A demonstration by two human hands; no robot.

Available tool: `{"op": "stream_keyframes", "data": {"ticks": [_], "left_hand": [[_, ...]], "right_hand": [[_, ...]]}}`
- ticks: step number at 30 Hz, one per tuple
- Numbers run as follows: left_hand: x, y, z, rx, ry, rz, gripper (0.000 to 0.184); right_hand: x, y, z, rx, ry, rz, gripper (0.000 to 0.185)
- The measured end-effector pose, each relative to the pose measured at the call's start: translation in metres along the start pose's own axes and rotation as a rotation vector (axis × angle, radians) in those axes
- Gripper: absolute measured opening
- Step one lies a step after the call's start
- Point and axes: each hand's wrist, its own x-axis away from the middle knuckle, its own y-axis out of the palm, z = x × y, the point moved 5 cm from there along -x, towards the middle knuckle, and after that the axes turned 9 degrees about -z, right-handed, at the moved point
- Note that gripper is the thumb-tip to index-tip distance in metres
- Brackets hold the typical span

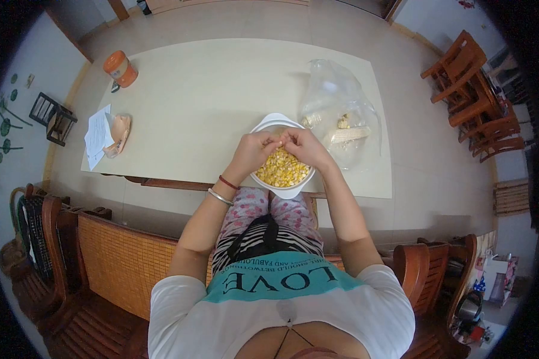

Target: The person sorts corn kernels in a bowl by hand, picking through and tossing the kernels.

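Note:
A white two-handled bowl [289, 192] sits at the table's near edge, holding many loose yellow corn kernels [283, 170]. Over its far half, my left hand [254, 152] and my right hand [306, 147] meet with fingertips pinched close together. Both hands are closed; whatever lies between the fingers is too small and too covered to name. To the right of the bowl, a clear plastic bag [335, 81] is spread on the table, with stripped corn cobs [350, 135] lying at it.
The pale table [203, 90] carries an orange canister [120, 69] at its far left corner. Papers [98, 136] and an orange-pink packet [119, 135] lie at the left edge. Wooden chairs [470, 78] stand off to the right, and a wooden bench [117, 257] is behind me.

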Motion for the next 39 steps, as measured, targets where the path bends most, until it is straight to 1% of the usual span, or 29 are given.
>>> {"op": "stream_keyframes", "data": {"ticks": [5,8,12,15,18,20,23,30,36,39], "left_hand": [[0.000,0.001,-0.004,0.080,-0.072,-0.015,0.015],[0.000,0.000,-0.006,0.076,-0.117,-0.035,0.015],[0.001,0.000,-0.010,0.094,-0.092,-0.022,0.016],[0.001,0.000,-0.011,0.073,-0.055,0.004,0.015],[0.001,0.001,-0.009,0.042,-0.021,0.018,0.013],[0.001,0.002,-0.012,0.000,-0.005,0.013,0.012],[0.001,0.002,-0.008,-0.002,0.023,0.062,0.010],[0.001,0.005,-0.012,-0.012,0.035,0.055,0.010],[0.001,0.005,-0.013,-0.022,0.009,0.048,0.010],[0.001,0.005,-0.015,-0.026,0.000,0.062,0.010]], "right_hand": [[-0.001,0.001,0.007,-0.087,-0.011,0.019,0.012],[-0.001,0.001,0.004,-0.107,-0.023,0.026,0.011],[-0.001,0.002,0.004,-0.189,-0.006,0.013,0.010],[0.000,0.004,0.004,-0.340,0.023,0.001,0.009],[0.000,0.004,0.001,-0.220,-0.028,-0.009,0.007],[0.001,0.004,-0.001,-0.182,-0.014,0.003,0.007],[0.001,0.004,0.002,-0.144,-0.026,0.046,0.007],[0.002,0.003,-0.001,0.027,-0.080,0.112,0.011],[-0.001,0.007,-0.003,0.125,-0.043,0.155,0.015],[0.001,0.006,-0.010,0.136,0.005,0.162,0.013]]}}
